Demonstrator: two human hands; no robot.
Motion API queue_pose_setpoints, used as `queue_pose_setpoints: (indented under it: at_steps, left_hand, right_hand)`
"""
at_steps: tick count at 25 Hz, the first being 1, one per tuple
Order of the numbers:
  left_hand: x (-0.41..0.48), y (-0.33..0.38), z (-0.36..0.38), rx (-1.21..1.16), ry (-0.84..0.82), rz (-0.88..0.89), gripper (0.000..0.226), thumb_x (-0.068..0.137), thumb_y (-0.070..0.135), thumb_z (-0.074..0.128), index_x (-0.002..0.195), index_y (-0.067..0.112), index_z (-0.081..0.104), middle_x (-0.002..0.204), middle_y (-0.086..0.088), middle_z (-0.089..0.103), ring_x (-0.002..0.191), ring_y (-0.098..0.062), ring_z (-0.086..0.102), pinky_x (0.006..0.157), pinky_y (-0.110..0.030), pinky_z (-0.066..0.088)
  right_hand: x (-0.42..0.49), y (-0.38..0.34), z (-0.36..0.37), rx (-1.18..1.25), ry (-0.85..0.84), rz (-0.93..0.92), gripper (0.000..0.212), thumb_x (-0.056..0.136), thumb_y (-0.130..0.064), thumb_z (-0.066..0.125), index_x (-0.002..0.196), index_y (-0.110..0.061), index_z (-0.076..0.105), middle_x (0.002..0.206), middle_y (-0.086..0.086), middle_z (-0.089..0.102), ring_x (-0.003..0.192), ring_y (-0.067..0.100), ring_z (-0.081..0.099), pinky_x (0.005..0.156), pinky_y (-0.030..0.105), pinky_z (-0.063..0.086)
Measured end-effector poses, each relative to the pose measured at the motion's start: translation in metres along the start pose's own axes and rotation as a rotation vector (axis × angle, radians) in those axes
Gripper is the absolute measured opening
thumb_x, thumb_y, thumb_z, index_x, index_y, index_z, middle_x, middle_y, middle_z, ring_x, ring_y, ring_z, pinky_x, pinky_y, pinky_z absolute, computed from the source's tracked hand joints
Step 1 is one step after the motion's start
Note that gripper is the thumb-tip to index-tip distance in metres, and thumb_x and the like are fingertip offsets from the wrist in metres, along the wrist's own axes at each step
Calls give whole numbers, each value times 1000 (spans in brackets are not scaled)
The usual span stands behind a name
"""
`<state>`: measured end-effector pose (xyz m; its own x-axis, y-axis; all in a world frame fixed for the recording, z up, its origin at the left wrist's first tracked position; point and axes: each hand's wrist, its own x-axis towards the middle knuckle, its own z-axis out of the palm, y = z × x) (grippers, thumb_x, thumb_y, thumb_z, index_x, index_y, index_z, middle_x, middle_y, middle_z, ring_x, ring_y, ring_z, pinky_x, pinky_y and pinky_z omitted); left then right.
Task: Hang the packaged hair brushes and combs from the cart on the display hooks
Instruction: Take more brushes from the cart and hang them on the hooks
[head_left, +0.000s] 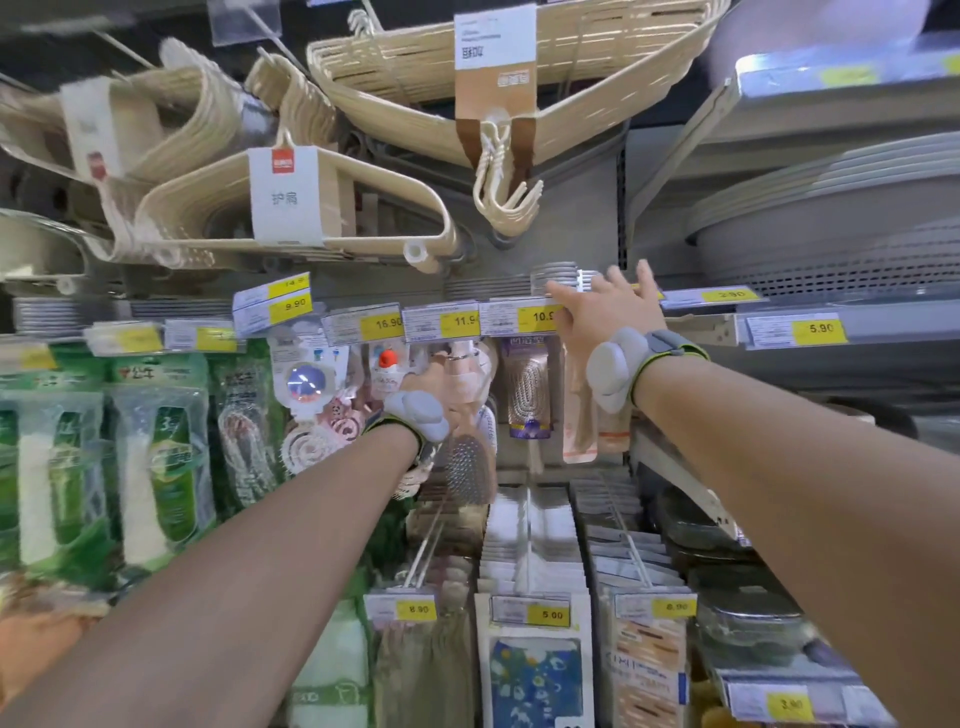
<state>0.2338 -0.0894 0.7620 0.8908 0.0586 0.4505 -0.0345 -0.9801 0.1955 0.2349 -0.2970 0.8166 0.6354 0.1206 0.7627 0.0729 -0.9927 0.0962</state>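
Observation:
My left hand (441, 382) is raised to the hook row under the 11.9 price tag (441, 322) and grips a packaged hair brush (467, 457), whose grey paddle hangs down below my wrist. My right hand (597, 312) rests on the 10.9 price tag (519, 317) at the end of the neighbouring hook, fingers spread over it. Below that tag hangs a purple-carded brush (527, 389) and a pale orange pack (579, 415). Pink round brushes (322, 436) hang to the left. The cart is out of view.
Bundles of beige clothes hangers (291, 208) hang overhead. Green packaged goods (145, 457) fill the left side. Lower hooks carry flat packs with 8.90 and 5.00 tags (530, 613). Grey basins (831, 218) sit on the right-hand shelf.

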Motion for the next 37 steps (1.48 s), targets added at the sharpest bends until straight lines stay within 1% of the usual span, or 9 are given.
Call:
queue_pose_setpoints:
  at_steps: [5,8,13,21,25,27,30,33,37]
  left_hand:
    - [-30,-12,-16,-8,-26,193,34,86,33,51,116,16,54,108,-10,66,80,-25,58,59,-25,40]
    - [-47,-16,-10,-77,-37,195,32,92,37,50,100,8,63,90,-11,70,74,-29,65,66,-37,56]
    - [-72,-18,13,-98,37,224,29,92,30,47,91,7,66,80,-10,70,73,-30,66,68,-41,56]
    - [-124,-26,92,-237,-59,223,33,88,37,48,72,12,63,64,-4,64,65,-26,62,63,-34,53]
    - [-167,-40,147,-297,-177,213,33,91,31,52,58,24,47,55,8,48,55,-13,47,51,-24,35]
    - [-187,-49,180,-268,-263,211,39,92,31,50,56,28,36,53,9,44,52,-11,42,48,-23,29]
    - [-220,-68,239,-233,-466,170,36,94,38,49,60,29,42,60,7,49,59,-20,54,52,-24,38]
    - [-256,-88,290,-207,-618,118,35,95,43,48,73,18,57,69,-3,59,61,-24,59,56,-29,45]
    - [-300,-114,343,-195,-839,86,36,98,42,41,71,19,47,65,-3,51,56,-23,47,52,-27,37]
  right_hand:
    - [-30,-18,-1,155,151,-16,45,95,-30,44,140,-28,42,154,11,32,147,29,16,120,46,3]
    - [-56,-32,8,269,239,-37,47,89,-25,52,136,-21,49,154,14,31,146,31,21,119,44,14]
    - [-109,-51,28,445,284,41,52,84,-25,56,136,-21,50,152,13,32,141,30,30,117,45,21]
    - [-210,-64,100,682,-30,219,39,95,-29,47,133,-20,50,133,5,47,121,26,46,96,38,39]
    - [-284,-63,152,715,-277,326,29,96,-34,42,120,-22,52,114,2,52,96,25,58,77,39,50]
    - [-321,-65,174,701,-431,373,27,98,-34,41,119,-21,52,111,1,54,86,22,58,70,37,51]
    - [-381,-63,206,650,-634,388,27,99,-33,41,119,-19,52,112,4,55,75,20,55,57,31,42]
    - [-437,-63,232,606,-821,419,27,100,-31,42,120,-17,54,119,6,54,80,23,57,65,33,47]
    - [-496,-65,255,538,-1020,440,28,101,-31,40,116,-14,56,115,10,58,85,29,61,68,35,50]
